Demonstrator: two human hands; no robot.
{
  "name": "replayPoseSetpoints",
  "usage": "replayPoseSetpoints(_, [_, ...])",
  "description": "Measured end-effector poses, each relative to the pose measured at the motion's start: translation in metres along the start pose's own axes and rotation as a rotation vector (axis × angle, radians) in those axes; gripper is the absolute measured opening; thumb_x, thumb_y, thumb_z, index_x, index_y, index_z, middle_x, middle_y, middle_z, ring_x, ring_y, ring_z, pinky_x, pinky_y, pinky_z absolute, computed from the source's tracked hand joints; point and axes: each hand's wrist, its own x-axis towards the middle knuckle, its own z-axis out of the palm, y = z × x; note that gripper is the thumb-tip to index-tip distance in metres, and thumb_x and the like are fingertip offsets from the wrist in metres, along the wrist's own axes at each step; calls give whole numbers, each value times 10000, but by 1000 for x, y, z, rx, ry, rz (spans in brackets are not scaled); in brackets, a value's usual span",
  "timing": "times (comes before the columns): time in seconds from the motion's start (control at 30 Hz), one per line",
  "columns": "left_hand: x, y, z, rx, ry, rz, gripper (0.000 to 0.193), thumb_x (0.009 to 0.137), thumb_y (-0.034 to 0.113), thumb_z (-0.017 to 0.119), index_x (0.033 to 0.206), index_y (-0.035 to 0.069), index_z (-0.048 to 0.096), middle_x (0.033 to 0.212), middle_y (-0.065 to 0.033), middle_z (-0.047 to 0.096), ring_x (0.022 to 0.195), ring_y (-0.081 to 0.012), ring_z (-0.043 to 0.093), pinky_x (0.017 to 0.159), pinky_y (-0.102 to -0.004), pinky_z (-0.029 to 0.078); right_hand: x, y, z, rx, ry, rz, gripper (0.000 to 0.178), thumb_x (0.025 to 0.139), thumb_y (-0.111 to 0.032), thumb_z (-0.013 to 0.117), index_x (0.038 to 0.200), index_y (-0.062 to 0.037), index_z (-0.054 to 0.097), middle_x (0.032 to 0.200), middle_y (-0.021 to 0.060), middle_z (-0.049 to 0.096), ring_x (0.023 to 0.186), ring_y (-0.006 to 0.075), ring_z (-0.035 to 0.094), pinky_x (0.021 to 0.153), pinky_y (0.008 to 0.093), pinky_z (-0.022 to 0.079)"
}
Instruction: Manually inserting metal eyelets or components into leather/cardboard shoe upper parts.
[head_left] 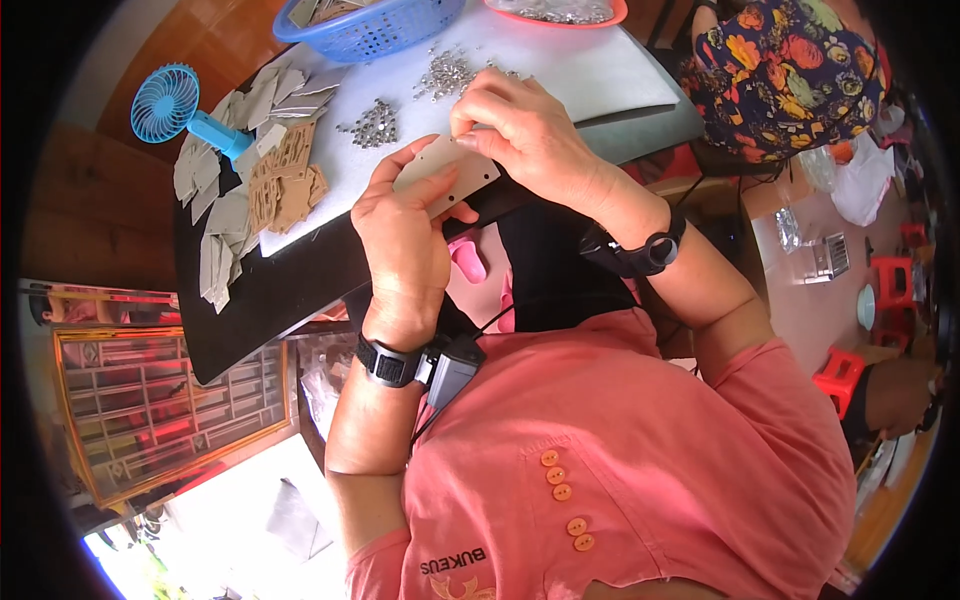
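My left hand (pixel 405 228) grips a pale card (pixel 472 182) with small dark holes, its thumb on the face and fingers behind. At the card's upper edge, my right hand (pixel 535 135) is closed in a pinch; whatever lies between its fingertips is too small to make out. Both hands are just over the near edge of the table. Beyond them lie a small heap of shiny metal pieces (pixel 375 126) and a bigger scatter of similar pieces (pixel 443 76), partly behind my right hand. Left of the heap are stacked brown cards (pixel 283 180) and loose grey cards (pixel 222 240).
A blue perforated basket (pixel 375 38) and a red-rimmed basin (pixel 612 14) stand at the table's far side, on a white sheet (pixel 600 85). A small blue fan (pixel 166 103) rests among the cards. Someone in floral clothing (pixel 790 80) is at the far right, near red stools (pixel 893 283).
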Motion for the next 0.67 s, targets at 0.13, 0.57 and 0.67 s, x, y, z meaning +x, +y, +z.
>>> replayPoseSetpoints(0.13, [8,-14,-9,504,-57,354,253,885,-90,562,1133,-120,604,1204,-161,583,863,-255,672,587,-301,575,4,3,12,48,78,36,77,855,-30,640,907,-69,598,870,56,571,794,250,583,724,349,463])
replayPoseSetpoints(0.57, [-8,0,-9,127,45,133,213,889,-65,596,1094,-118,608,1264,-142,571,903,-253,670,584,-314,540,6,30,-27,-62,132,335,63,786,-124,711,817,-126,657,786,39,665,701,249,650,629,389,483])
replayPoseSetpoints(0.67, [-4,4,-14,-70,47,-9,334,882,-45,615,1206,-96,548,1280,-138,573,910,-268,674,598,-345,543,18,28,-21,-287,-79,262,57,772,-158,714,818,-163,680,785,24,674,760,256,662,685,421,494])
